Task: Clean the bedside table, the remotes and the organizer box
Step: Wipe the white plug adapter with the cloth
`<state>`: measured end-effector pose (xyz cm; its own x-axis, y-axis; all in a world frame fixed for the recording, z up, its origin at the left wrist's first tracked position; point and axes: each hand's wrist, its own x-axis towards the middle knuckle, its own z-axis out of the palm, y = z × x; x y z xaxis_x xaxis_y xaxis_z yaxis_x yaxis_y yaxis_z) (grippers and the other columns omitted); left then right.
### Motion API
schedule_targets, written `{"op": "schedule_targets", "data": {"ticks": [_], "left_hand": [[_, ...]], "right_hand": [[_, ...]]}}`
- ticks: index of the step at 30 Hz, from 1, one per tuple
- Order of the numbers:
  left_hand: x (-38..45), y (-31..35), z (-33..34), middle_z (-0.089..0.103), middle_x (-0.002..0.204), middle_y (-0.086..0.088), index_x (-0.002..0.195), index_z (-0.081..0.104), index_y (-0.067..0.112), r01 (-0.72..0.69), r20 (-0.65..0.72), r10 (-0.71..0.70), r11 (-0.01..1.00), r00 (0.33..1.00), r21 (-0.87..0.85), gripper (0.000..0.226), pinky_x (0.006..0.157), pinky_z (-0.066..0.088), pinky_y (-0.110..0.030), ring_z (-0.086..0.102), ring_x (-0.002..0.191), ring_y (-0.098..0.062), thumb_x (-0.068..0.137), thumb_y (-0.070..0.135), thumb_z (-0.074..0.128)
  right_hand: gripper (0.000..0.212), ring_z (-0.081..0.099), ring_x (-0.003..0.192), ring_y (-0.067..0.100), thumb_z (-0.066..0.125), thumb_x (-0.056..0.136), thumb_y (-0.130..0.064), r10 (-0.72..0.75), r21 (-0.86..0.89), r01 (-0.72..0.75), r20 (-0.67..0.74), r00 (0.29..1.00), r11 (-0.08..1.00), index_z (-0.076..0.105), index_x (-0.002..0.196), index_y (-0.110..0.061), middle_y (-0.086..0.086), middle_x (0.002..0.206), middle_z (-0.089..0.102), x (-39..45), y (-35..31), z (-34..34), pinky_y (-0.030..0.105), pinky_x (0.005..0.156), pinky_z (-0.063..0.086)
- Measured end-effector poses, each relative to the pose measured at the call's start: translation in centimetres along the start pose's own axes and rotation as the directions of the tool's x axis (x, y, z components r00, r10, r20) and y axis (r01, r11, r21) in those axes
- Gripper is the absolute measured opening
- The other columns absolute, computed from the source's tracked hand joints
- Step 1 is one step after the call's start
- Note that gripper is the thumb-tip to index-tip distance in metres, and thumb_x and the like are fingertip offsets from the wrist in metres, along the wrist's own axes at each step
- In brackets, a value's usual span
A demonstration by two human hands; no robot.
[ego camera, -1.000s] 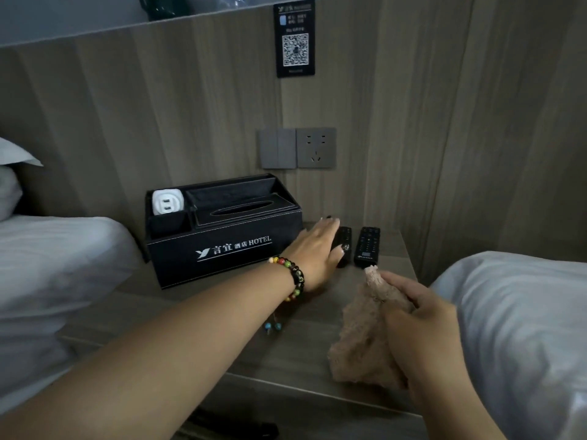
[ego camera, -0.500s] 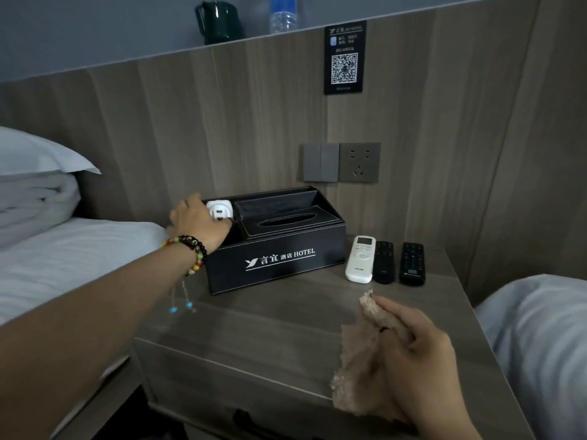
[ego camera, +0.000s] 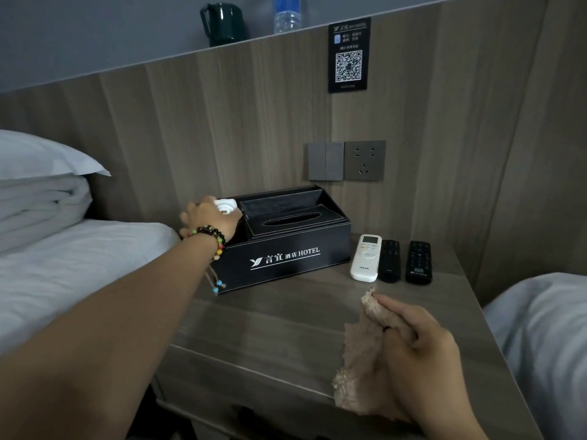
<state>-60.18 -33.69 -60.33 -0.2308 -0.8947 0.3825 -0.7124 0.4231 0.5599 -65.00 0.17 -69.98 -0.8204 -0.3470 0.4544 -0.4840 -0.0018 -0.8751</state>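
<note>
Here the black leather-look organizer box [ego camera: 286, 249] with white HOTEL lettering stands at the back left of the grey wood-grain bench [ego camera: 270, 328], three remotes just to its right. The left hand [ego camera: 209, 217] reaches across to the box's left end, fingers curled around a white plug adapter [ego camera: 226, 205]. The right hand [ego camera: 422, 354] hovers near the bench's front, fingers gripping a crumpled beige cloth [ego camera: 362, 369].

**Dim, flat light and wide-angle bend**

The scene is dimly and evenly lit, with a cool grey cast. Shadows are kept soft and faint. No glare is seen. Straight lines are bowed near the edges (a wide-angle effect), and fine detail is slightly softened throughout.
</note>
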Motion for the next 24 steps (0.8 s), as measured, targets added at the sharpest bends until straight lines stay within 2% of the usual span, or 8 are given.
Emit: {"op": "schedule_targets", "data": {"ticks": [6,9,11,14,16,17,20,24], "left_hand": [[-1.3,0.3,-0.1,0.054,0.132,-0.012,0.135,0.044,0.016,-0.234,-0.246,0.181,0.951,0.952,-0.202,0.055,0.103,0.032,-0.041,0.05,0.119,-0.033,0.084,0.025,0.065],[-3.1,2.2,-2.2,0.051,0.137,-0.006,0.142,0.039,0.014,-0.317,-0.374,0.116,0.781,0.92,-0.538,0.06,0.093,0.037,-0.014,0.051,0.114,-0.011,0.088,0.021,0.064],[-5.2,4.0,-4.1,0.051,0.137,-0.002,0.142,0.036,0.015,-0.326,-0.37,0.047,0.582,0.928,-0.745,0.06,0.09,0.039,-0.006,0.052,0.112,-0.003,0.09,0.024,0.063],[-9.5,4.9,-6.2,0.055,0.132,-0.005,0.137,0.038,0.01,-0.129,-0.13,0.001,0.092,0.992,-0.987,0.052,0.089,0.056,-0.036,0.061,0.115,-0.015,0.093,0.024,0.061],[-13.1,4.4,-6.7,0.066,0.119,-0.01,0.124,0.05,0.004,0.171,0.15,0.123,-0.179,0.981,-0.969,0.036,0.079,0.059,-0.043,0.066,0.108,-0.023,0.095,0.025,0.056],[-14.7,4.0,-6.8,0.07,0.113,-0.012,0.118,0.055,0.003,0.339,0.296,0.185,-0.277,0.937,-0.899,0.034,0.077,0.059,-0.044,0.068,0.104,-0.025,0.094,0.028,0.055],[-18.4,2.3,-6.1,0.071,0.108,-0.018,0.11,0.061,0.002,0.629,0.574,0.266,-0.426,0.774,-0.651,0.039,0.078,0.059,-0.045,0.071,0.097,-0.03,0.088,0.033,0.057],[-20.0,0.6,-4.2,0.066,0.117,-0.024,0.119,0.058,-0.001,0.752,0.703,0.295,-0.396,0.647,-0.527,0.048,0.086,0.052,-0.053,0.067,0.105,-0.036,0.084,0.031,0.061]], "right_hand": [[0.046,0.058,0.097,-0.014,0.062,0.078,0.015,-0.058,0.004,0.058,-0.009,0.998,0.998,0.076,0.098,-0.025,-0.018,0.097,0.069,-0.1,0.1,0.1,-0.003,0.081,0.039],[0.046,0.06,0.096,-0.013,0.065,0.078,0.014,-0.068,0.002,0.068,-0.018,0.998,0.998,0.077,0.099,-0.025,-0.019,0.094,0.07,-0.2,0.2,0.2,-0.003,0.081,0.038],[0.046,0.06,0.096,-0.012,0.066,0.078,0.013,-0.053,-0.002,0.053,-0.016,0.998,0.999,0.077,0.098,-0.028,-0.022,0.094,0.069,-0.2,0.4,0.2,-0.001,0.083,0.039],[0.047,0.061,0.097,-0.012,0.066,0.08,0.01,-0.028,-0.008,0.028,-0.008,1.0,1.0,0.076,0.096,-0.034,-0.03,0.099,0.065,-0.1,0.2,0.2,0.001,0.086,0.041],[0.047,0.06,0.096,-0.014,0.064,0.081,0.009,-0.01,-0.011,0.01,0.008,1.0,1.0,0.076,0.096,-0.034,-0.031,0.098,0.065,-0.1,-0.2,0.1,-0.002,0.084,0.039],[0.049,0.06,0.096,-0.014,0.063,0.081,0.01,-0.008,-0.019,0.008,0.011,1.0,1.0,0.076,0.096,-0.035,-0.031,0.098,0.066,-0.2,-0.4,-0.1,-0.002,0.083,0.039],[0.055,0.059,0.097,-0.014,0.06,0.079,0.012,-0.021,-0.046,0.022,0.019,1.0,0.999,0.074,0.097,-0.038,-0.031,0.1,0.066,-0.5,-0.8,-0.3,-0.002,0.081,0.038],[0.061,0.06,0.098,-0.013,0.058,0.076,0.018,-0.074,-0.095,0.074,0.003,0.997,0.993,0.073,0.097,-0.038,-0.028,0.102,0.067,-0.8,-0.6,-0.3,-0.001,0.083,0.04]]}}
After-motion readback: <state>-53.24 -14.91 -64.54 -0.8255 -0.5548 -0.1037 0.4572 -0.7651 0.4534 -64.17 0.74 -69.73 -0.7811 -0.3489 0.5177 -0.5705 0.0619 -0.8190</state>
